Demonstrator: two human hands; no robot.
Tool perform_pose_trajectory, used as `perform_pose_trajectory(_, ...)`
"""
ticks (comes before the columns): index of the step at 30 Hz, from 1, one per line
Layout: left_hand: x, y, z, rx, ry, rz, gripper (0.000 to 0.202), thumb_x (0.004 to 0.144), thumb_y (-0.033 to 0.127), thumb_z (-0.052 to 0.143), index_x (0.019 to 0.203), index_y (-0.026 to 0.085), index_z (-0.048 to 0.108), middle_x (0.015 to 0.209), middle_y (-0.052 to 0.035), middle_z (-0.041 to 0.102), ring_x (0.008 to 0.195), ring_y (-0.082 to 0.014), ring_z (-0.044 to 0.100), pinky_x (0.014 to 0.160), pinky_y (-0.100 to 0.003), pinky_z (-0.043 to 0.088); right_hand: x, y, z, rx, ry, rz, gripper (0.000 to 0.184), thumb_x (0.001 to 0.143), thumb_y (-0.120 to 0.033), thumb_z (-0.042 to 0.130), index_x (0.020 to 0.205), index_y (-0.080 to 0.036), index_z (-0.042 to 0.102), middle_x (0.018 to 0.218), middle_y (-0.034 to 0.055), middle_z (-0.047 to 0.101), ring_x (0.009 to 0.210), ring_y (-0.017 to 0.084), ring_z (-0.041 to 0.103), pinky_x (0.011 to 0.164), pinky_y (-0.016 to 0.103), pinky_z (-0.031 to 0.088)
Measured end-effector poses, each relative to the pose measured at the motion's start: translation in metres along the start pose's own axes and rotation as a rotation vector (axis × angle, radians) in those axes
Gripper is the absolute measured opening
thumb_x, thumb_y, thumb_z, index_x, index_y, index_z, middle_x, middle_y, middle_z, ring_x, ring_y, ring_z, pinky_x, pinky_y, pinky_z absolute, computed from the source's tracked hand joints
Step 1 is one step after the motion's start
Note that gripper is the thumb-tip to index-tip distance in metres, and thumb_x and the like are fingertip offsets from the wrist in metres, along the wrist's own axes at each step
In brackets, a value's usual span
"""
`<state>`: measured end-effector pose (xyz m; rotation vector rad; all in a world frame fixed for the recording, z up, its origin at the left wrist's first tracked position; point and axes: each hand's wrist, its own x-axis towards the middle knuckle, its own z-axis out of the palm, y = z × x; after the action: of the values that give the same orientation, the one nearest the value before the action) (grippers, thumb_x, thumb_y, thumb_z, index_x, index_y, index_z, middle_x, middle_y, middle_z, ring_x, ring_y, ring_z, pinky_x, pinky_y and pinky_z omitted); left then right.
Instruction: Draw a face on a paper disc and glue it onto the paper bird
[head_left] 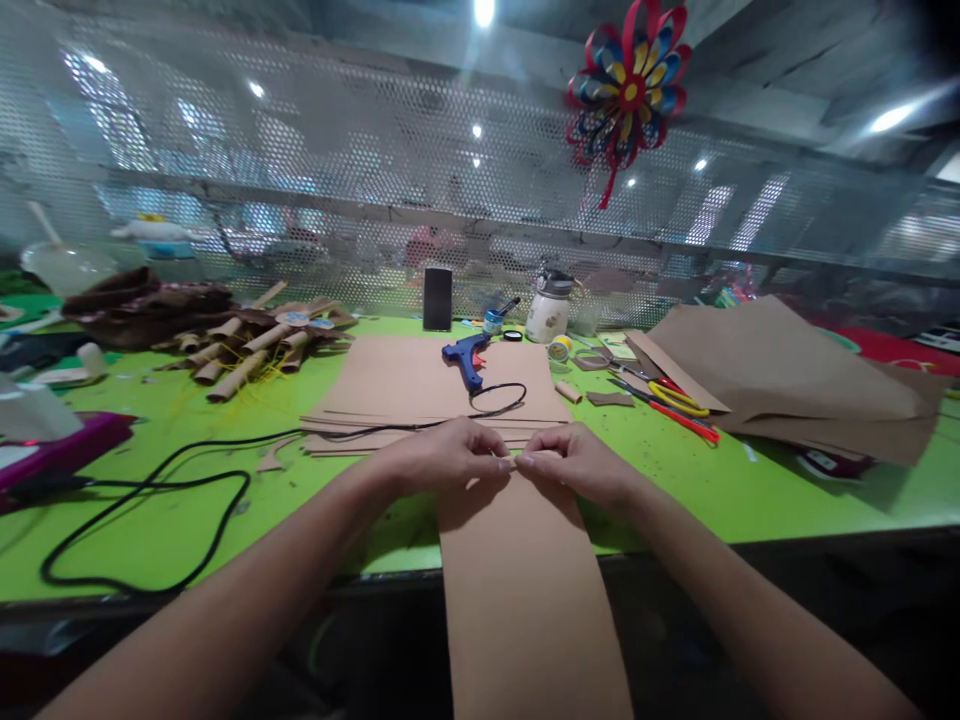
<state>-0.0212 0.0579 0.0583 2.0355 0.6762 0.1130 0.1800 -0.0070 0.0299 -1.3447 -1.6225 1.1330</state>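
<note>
A long strip of brown kraft paper (529,590) runs from the green table down over its front edge toward me. My left hand (457,455) pinches the strip's far end between thumb and fingers. Close beside it, my right hand (577,460) pinches the same end, so the fingertips of both hands almost meet. That end looks slightly curled under the fingers, though they hide most of it. Just beyond my hands lies a stack of brown paper sheets (397,375), with a blue glue gun (469,360) resting on top.
The glue gun's black cord (225,440) loops across the left of the green table (315,530). Rolled paper tubes (247,360) are piled at back left. Scissors with red handles (686,420), large brown paper (795,370) and a white bottle (550,308) stand or lie right of centre.
</note>
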Motion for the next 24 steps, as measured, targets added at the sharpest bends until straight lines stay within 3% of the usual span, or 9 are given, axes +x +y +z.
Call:
perform_pose_trajectory(6,0.001,-0.004,0.001,0.072,0.044,-0.015,0.034,0.082,0.048,0.056,0.072,0.016,0.058,0.061,0.0038,0.041,0.057,-0.0112,0.034,0.049,-0.023,0.025,-0.002,0.002,0.0,-0.03,-0.003,-0.004,0.027,0.077,-0.04,0.069,0.071,-0.014,0.065,0.057,-0.0024,0.049,0.054,0.009,0.04,0.049,0.023,0.028)
perform_pose_trajectory(9,0.001,-0.005,0.001,0.087,0.059,-0.021,0.032,0.083,0.046,0.055,0.07,0.017,0.056,0.06,0.0038,0.04,0.055,-0.011,0.033,0.049,-0.024,0.023,-0.002,0.001,-0.007,0.011,-0.048,-0.049,0.023,0.074,-0.038,0.073,0.08,-0.016,0.071,0.071,0.0022,0.06,0.064,0.013,0.049,0.055,0.025,0.035)
perform_pose_trajectory(12,0.001,-0.004,0.002,0.098,0.06,-0.021,0.029,0.083,0.043,0.054,0.072,0.017,0.057,0.06,0.0038,0.041,0.055,-0.0111,0.034,0.05,-0.024,0.024,-0.001,-0.001,-0.015,0.143,-0.046,-0.076,0.032,0.079,-0.045,0.066,0.084,-0.015,0.073,0.081,0.0064,0.064,0.071,0.016,0.052,0.062,0.027,0.038)
perform_pose_trajectory(15,0.001,-0.003,0.003,0.107,0.061,-0.016,0.028,0.084,0.043,0.053,0.072,0.017,0.056,0.06,0.0038,0.041,0.055,-0.0113,0.034,0.05,-0.024,0.024,0.0,0.0,-0.016,0.142,-0.013,-0.043,0.045,0.084,-0.055,0.057,0.07,-0.014,0.069,0.066,0.0029,0.055,0.059,0.012,0.044,0.054,0.027,0.032)
perform_pose_trajectory(19,0.0,-0.001,0.002,0.11,0.059,-0.002,0.029,0.084,0.044,0.053,0.072,0.017,0.056,0.061,0.0037,0.041,0.057,-0.0114,0.034,0.05,-0.024,0.024,0.001,0.003,-0.012,0.019,-0.038,-0.042,0.047,0.079,-0.054,0.064,0.055,-0.015,0.055,0.055,-0.0046,0.035,0.053,0.009,0.028,0.05,0.026,0.019)
perform_pose_trajectory(24,0.0,-0.001,0.002,0.084,0.042,-0.004,0.034,0.083,0.048,0.054,0.07,0.017,0.055,0.061,0.0035,0.04,0.056,-0.0115,0.033,0.05,-0.024,0.024,0.002,0.006,-0.009,-0.004,-0.013,-0.042,0.043,0.076,-0.052,0.067,0.059,-0.014,0.062,0.054,-0.0033,0.04,0.052,0.009,0.031,0.05,0.026,0.021)
